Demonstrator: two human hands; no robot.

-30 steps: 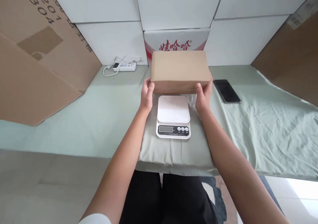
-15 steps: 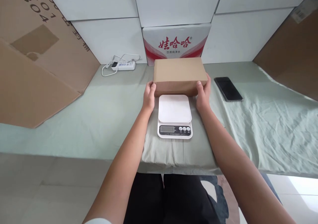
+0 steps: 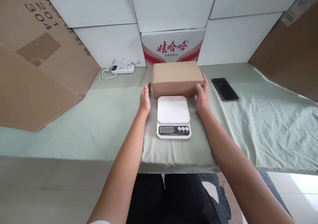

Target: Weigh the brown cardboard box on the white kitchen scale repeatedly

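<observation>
A closed brown cardboard box (image 3: pixel 177 78) rests on the green cloth just behind a white kitchen scale (image 3: pixel 173 116). My left hand (image 3: pixel 145 98) is open and a little apart from the box's left end. My right hand (image 3: pixel 203 94) lies flat against the box's right end, fingers straight, and whether it still grips is unclear. The scale's platform is bare and its display shows nothing readable.
A black phone (image 3: pixel 225 89) lies right of the box. A white power strip (image 3: pixel 123 68) with cable sits at the back left. A red-and-white printed carton (image 3: pixel 173 46) stands behind the box. Large cardboard sheets (image 3: pixel 37 58) lean at left and right. The green cloth (image 3: pixel 99 118) covers the table.
The box came down from above the table onto the cloth behind the scale. My left hand has come off its left end.
</observation>
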